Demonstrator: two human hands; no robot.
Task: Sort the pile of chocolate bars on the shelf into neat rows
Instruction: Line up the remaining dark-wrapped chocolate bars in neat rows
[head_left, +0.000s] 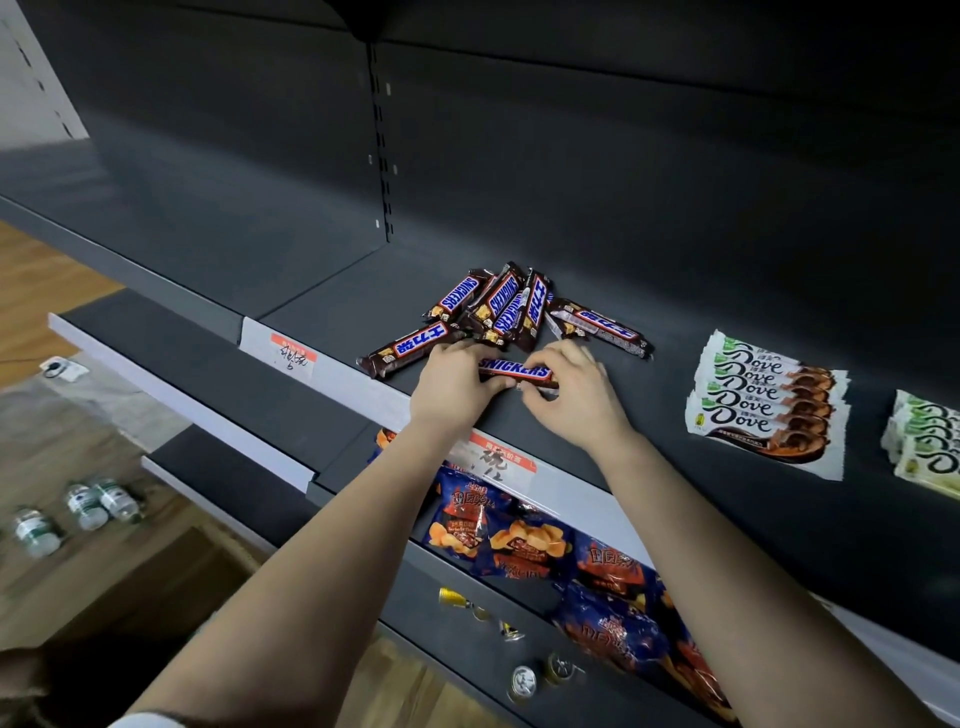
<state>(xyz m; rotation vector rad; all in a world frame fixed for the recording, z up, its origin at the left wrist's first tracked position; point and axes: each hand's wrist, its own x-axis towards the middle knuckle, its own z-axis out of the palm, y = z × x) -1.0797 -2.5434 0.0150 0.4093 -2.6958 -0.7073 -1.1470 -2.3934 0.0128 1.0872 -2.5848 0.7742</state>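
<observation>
A loose pile of brown Snickers bars (498, 306) lies on the dark shelf (363, 306), bars crossing each other at odd angles. In front of the pile, one Snickers bar (514, 370) lies crosswise near the shelf's front. My left hand (452, 384) grips its left end and my right hand (571, 400) grips its right end. One bar (410, 349) lies apart at the pile's left, another (602, 325) at its right. A neat overlapping row of white Dove bars (763, 400) lies further right.
More white-green bars (924, 447) sit at the right edge. Price tags (293, 356) are on the shelf's front rail. The shelf below holds blue snack bags (519, 540) and small cans (524, 680). Bottles (88, 506) lie on the floor at left.
</observation>
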